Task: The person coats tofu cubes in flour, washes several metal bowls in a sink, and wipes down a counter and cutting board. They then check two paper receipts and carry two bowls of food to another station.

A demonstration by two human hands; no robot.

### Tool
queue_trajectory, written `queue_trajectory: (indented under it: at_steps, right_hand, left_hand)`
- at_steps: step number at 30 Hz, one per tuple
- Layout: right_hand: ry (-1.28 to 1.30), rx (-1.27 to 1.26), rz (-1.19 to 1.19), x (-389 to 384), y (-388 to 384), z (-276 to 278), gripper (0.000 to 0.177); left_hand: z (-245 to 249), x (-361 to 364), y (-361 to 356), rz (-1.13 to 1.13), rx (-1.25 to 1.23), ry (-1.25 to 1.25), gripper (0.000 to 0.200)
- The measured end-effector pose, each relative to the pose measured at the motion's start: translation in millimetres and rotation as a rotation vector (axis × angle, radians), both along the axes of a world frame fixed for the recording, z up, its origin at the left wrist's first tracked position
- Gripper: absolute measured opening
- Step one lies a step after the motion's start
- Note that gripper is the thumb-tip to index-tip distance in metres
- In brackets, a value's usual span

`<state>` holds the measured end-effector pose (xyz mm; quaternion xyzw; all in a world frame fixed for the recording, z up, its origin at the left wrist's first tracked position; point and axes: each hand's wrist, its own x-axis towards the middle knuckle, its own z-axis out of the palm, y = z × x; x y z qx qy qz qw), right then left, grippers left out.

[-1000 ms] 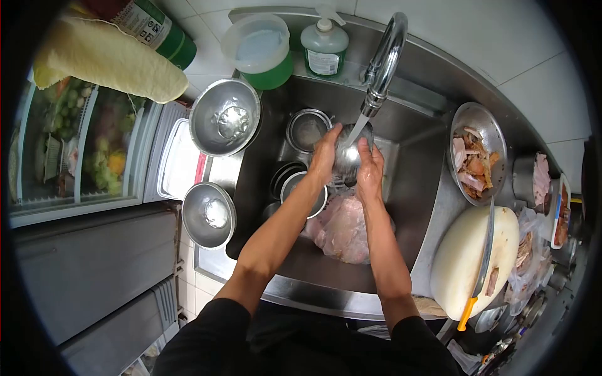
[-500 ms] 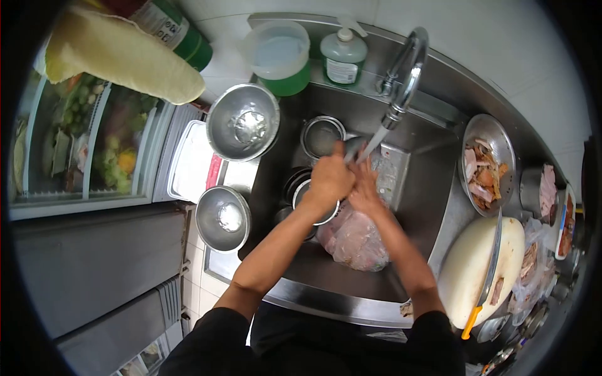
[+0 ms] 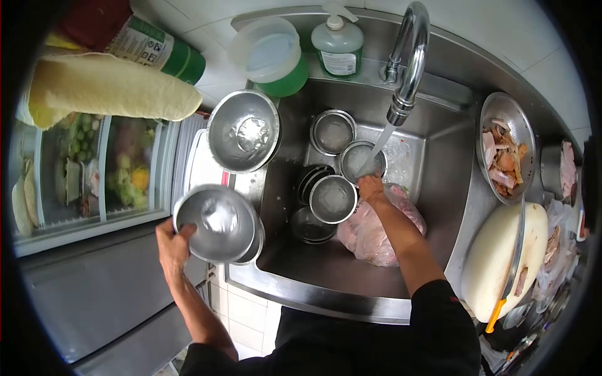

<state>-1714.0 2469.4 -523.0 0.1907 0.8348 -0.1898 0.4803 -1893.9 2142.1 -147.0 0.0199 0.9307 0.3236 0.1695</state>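
Note:
My left hand (image 3: pixel 172 245) grips the rim of a steel mixing bowl (image 3: pixel 216 235), thumb inside it. The bowl is lifted and slightly tilted over another bowl (image 3: pixel 256 247) on the counter left of the sink. In the sink, my right hand (image 3: pixel 371 187) is closed on the near rim of a small metal bowl (image 3: pixel 350 161). Water from the faucet (image 3: pixel 411 81) runs into that bowl. Just below the right hand lies a clear plastic bag of raw meat (image 3: pixel 376 235). Other small metal bowls (image 3: pixel 333 199) sit close by, some holding water.
Another steel bowl (image 3: pixel 241 147) stands at the sink's left edge. Behind are a green-liquid tub (image 3: pixel 276 69) and a soap pump bottle (image 3: pixel 338 50). On the right, a knife (image 3: pixel 515 257) lies on a thick white cutting board (image 3: pixel 495 257), beside a bowl of meat scraps (image 3: pixel 505 156).
My left hand has moved from the faucet stream to the left counter and taken hold of a mixing bowl. My right hand has stayed in the sink, now at the small bowl's rim.

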Motion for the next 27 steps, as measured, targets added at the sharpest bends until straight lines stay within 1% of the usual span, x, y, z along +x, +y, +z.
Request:
queue_trajectory:
  at_steps: [1,3,4,5,6,7,8,9,10,11,12,13,14,15,16,17,19,20,21,22,23,24,25,26,27]
  right_hand:
    - [-0.002,0.001,-0.008,4,-4,3,0.068]
    - [0.474,0.264,0.020,23,-21,10,0.062]
    - [0.715,0.481,0.054,35,-29,1,0.052]
    - [0.716,0.486,0.058,31,-27,-5,0.052]
    - [0.650,0.427,0.060,28,-28,-12,0.047]
    - [0.582,0.361,0.061,28,-32,-19,0.042]
    - [0.581,0.353,0.061,27,-37,-18,0.042]
    - [0.607,0.317,-0.013,25,-37,-15,0.032]
    - [0.631,0.285,-0.088,25,-35,-12,0.022]
    - [0.652,0.253,-0.161,25,-34,-3,0.016]
    - [0.650,0.259,-0.156,26,-31,5,0.016]
    - [0.733,0.204,-0.215,27,-29,15,0.015]
    - [0.814,0.145,-0.270,29,-27,25,0.015]
    - [0.810,0.142,-0.256,30,-25,33,0.015]
    - [0.933,0.161,-0.458,27,-24,40,0.018]
    - [1.052,0.164,-0.662,21,-28,44,0.022]
    - [0.964,0.055,-0.897,14,-18,39,0.032]
    - [1.067,-0.062,-1.009,10,-18,49,0.034]
    - [1.164,-0.174,-1.129,7,-17,65,0.038]
    - [1.165,-0.187,-1.127,3,-17,75,0.038]
    - [1.118,-0.079,-1.119,1,-15,85,0.039]
    - [1.068,0.034,-1.109,0,-14,89,0.041]
    - [1.069,0.038,-1.111,-2,-13,89,0.041]
    - [1.087,-0.031,-1.138,-4,-13,88,0.043]
    - [1.103,-0.098,-1.165,-4,-11,84,0.046]
  left_hand:
    - [-17,2,-15,0.001,0.072,-0.007,0.010]
    - [-57,-2,-55,0.020,0.006,-0.036,0.010]
    - [-60,3,-54,0.020,0.011,-0.038,0.010]
    - [-64,10,-50,-0.036,-0.107,0.110,0.015]
    - [-67,15,-47,-0.091,-0.230,0.259,0.020]
    - [-68,18,-48,-0.089,-0.237,0.256,0.020]
    - [-68,19,-47,-0.122,-0.261,0.339,0.026]
    - [-67,19,-43,-0.158,-0.278,0.426,0.031]
    - [-63,22,-40,-0.141,-0.305,0.437,0.036]
    - [-63,20,-39,-0.143,-0.301,0.435,0.036]
    - [-65,19,-39,-0.144,-0.238,0.387,0.033]
    - [-67,20,-40,-0.138,-0.175,0.336,0.030]
    - [-74,18,-45,-0.126,-0.171,0.329,0.030]
    - [-82,11,-54,-0.122,-0.140,0.276,0.027]
    - [-88,7,-62,-0.114,-0.112,0.229,0.024]
    - [-86,6,-61,-0.088,-0.123,0.232,0.024]
    - [-77,5,-59,-0.040,0.013,0.152,0.022]
    - [-74,6,-62,-0.015,-0.006,0.165,0.022]
    - [-73,6,-62,0.031,0.113,0.064,0.023]
    - [-75,6,-62,0.067,0.240,-0.040,0.025]
    - [-80,6,-63,0.068,0.237,-0.037,0.025]
    - [-87,6,-63,-0.074,0.233,0.077,0.025]
    - [-93,6,-62,-0.217,0.230,0.191,0.025]
    - [-94,9,-59,-0.273,0.009,0.288,0.025]
    - [-97,11,-55,-0.281,0.014,0.284,0.025]
